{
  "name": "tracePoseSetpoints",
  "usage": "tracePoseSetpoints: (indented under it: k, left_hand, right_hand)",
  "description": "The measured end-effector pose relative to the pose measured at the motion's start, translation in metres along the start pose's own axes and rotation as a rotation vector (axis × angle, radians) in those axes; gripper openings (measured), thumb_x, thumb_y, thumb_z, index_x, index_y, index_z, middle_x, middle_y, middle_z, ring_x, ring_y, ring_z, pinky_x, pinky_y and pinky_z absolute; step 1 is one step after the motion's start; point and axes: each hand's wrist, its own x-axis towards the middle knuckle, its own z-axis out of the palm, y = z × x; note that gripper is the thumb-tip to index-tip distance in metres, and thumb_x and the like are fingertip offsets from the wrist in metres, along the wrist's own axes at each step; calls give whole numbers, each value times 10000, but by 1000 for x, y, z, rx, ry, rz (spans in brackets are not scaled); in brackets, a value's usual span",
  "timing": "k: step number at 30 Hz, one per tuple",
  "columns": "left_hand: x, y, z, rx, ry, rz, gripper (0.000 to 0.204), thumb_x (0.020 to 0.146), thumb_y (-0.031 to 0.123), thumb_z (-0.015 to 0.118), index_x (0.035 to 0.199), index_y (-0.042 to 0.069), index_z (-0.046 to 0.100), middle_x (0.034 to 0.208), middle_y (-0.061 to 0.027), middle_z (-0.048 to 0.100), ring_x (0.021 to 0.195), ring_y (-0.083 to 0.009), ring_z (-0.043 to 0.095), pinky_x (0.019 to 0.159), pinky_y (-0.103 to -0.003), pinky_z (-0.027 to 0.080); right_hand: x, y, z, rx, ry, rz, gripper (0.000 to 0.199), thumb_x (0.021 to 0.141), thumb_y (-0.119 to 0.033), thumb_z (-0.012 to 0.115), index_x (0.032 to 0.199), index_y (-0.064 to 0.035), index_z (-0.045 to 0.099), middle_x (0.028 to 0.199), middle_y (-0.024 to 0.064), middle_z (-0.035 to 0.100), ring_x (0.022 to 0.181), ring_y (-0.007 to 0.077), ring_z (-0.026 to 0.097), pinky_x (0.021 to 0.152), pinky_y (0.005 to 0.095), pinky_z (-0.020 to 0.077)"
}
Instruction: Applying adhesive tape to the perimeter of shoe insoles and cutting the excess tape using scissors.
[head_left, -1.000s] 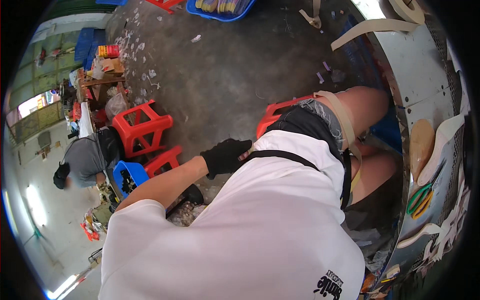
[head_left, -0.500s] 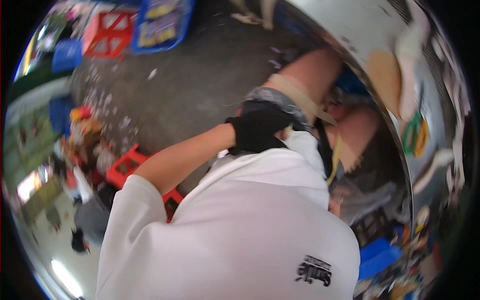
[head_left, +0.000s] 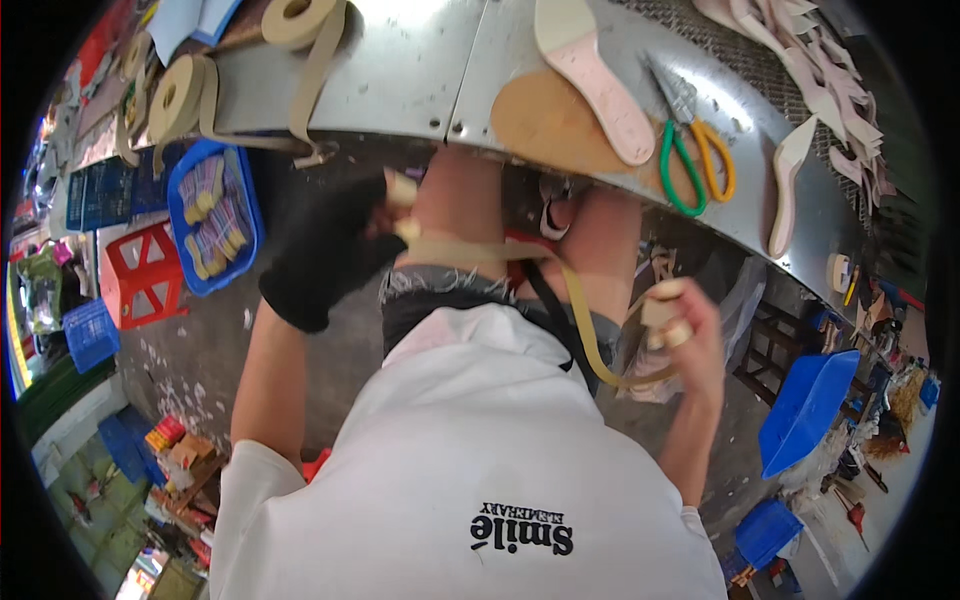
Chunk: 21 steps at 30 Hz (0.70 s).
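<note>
A long beige strip (head_left: 582,315) sags across my lap between my two hands. My left hand (head_left: 335,245), in a black glove with bare fingertips, is raised over my left thigh; its fingers close at the strip's left end, with pale covers on the tips. Off my right thigh, my ungloved right hand (head_left: 697,335) has its fingers curled, with similar pale covers. The strip's other end runs up to that hand, which seems to grip it, though motion blurs the fingers. On the metal bench (head_left: 400,85) ahead lie green-and-orange scissors (head_left: 690,140).
Pink-and-white sole-shaped pieces (head_left: 605,95) and a brown oval pad (head_left: 530,115) rest on the bench. Tape rolls (head_left: 175,100) stand at its left. A blue basket of bundles (head_left: 250,235) and a red stool (head_left: 120,250) are left; a blue bin (head_left: 810,410) is right.
My view has swung so the bench lies ahead. My left hand has left my lap and moved out left. My right hand, mostly hidden before, is raised at the right. The strip spans between them.
</note>
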Motion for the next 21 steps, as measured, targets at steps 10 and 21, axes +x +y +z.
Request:
tracePoseSetpoints:
  k: [10, 21]
  left_hand:
    - [234, 13, 11, 140, 302, 99, 743, 703, 501, 738, 1275, 86, 511, 934, -74, 683, 883, -236, 652, 793, -361, 508]
    - [184, 9, 9, -412, 222, 257, 293, 826, 201, 688, 1067, 35, 679, 919, -53, 702, 821, -118, 634, 752, -266, 496]
  right_hand:
    - [127, -70, 20, 28, 135, -256, 259, 882, -47, 558, 1139, -26, 574, 744, -21, 572, 486, 20, 414, 427, 172, 301]
    - [165, -54, 3, 127, 303, -406, 147, 855, -13, 604, 997, -25, 639, 845, -24, 620, 577, 6, 456, 491, 164, 349]
